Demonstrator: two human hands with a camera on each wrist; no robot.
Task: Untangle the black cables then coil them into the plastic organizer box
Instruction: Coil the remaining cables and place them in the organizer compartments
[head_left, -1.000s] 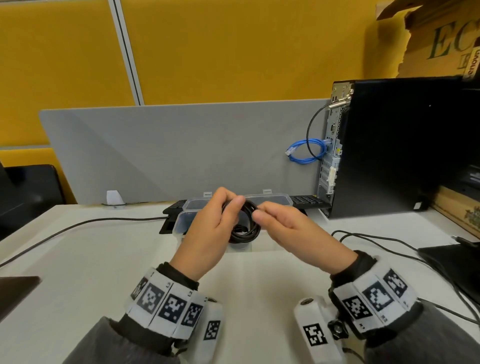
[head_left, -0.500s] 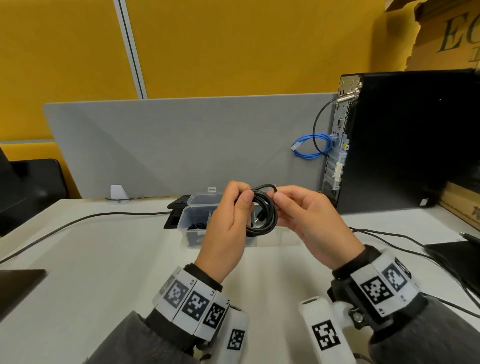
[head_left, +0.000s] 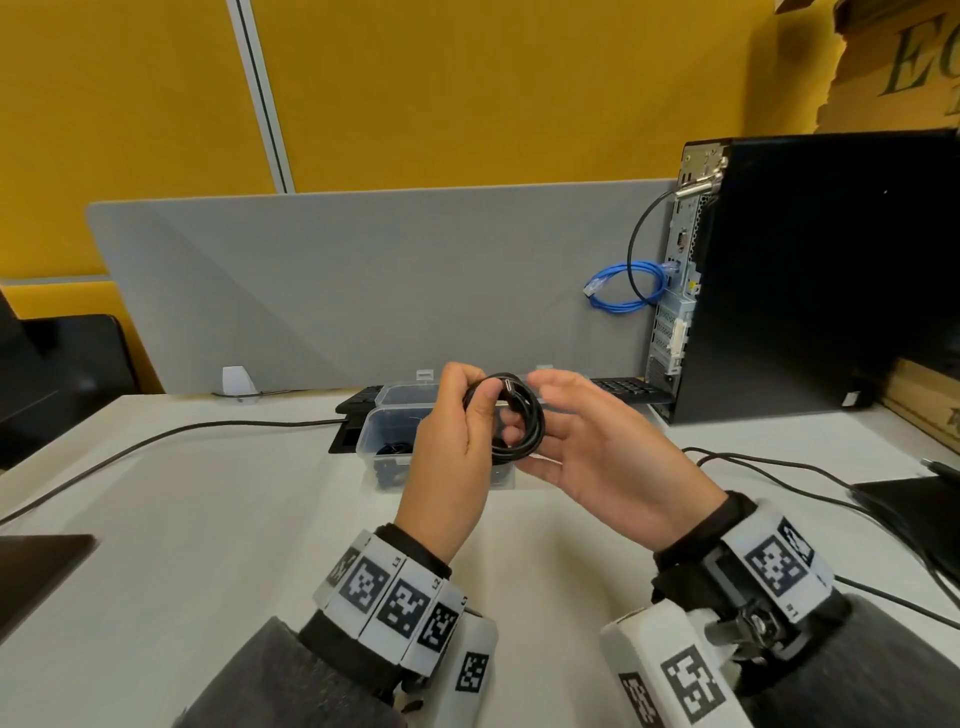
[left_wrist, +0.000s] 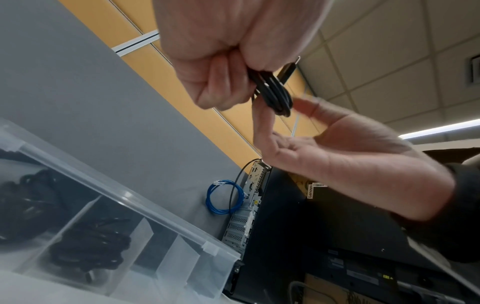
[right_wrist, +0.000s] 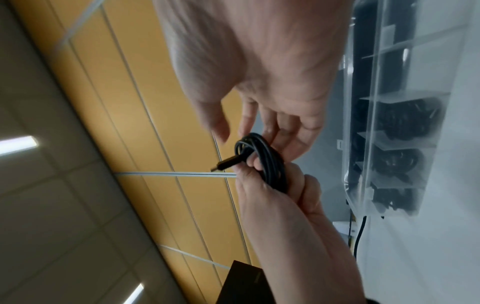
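Observation:
A small coil of black cable hangs in the air in front of the clear plastic organizer box. My left hand grips the coil on its left side between thumb and curled fingers, with the plug end sticking out at the top. My right hand is open, its straight fingers lying behind and under the coil. From the left wrist, the coil shows below my fist. The right wrist view shows the coil and, in the box, compartments holding other black coils.
A black computer tower stands at the right with a blue cable at its back. A grey divider closes the far edge. A keyboard lies behind the box. Loose black cables run across the desk on the left and right.
Both hands have lifted the coil up and toward me, away from the box. My right hand has let go of its pinch and opened behind the coil.

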